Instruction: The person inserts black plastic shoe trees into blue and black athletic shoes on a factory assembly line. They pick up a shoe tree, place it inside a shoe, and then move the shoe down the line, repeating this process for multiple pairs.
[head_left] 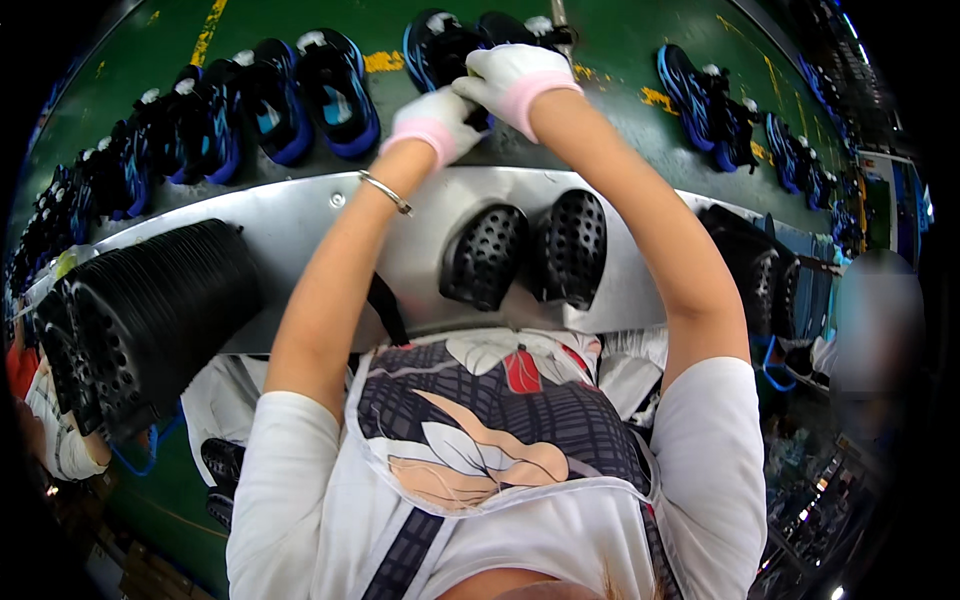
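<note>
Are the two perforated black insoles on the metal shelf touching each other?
Touching, it appears. In the head view the left insole and the right insole lean together along their inner edges on the metal shelf, with no gap visible.

From my remote seat I see a green conveyor surface point(620, 90) running across the top, marked with worn yellow paint point(383, 61); a curved grey metal shelf point(300, 225) borders it on the near side; rows of black and blue shoes point(240, 110) lie along the belt; a stack of black perforated insoles point(150, 310) sits at the left; the far right edge is dim, with small bright lights point(835, 592) low down.
</note>
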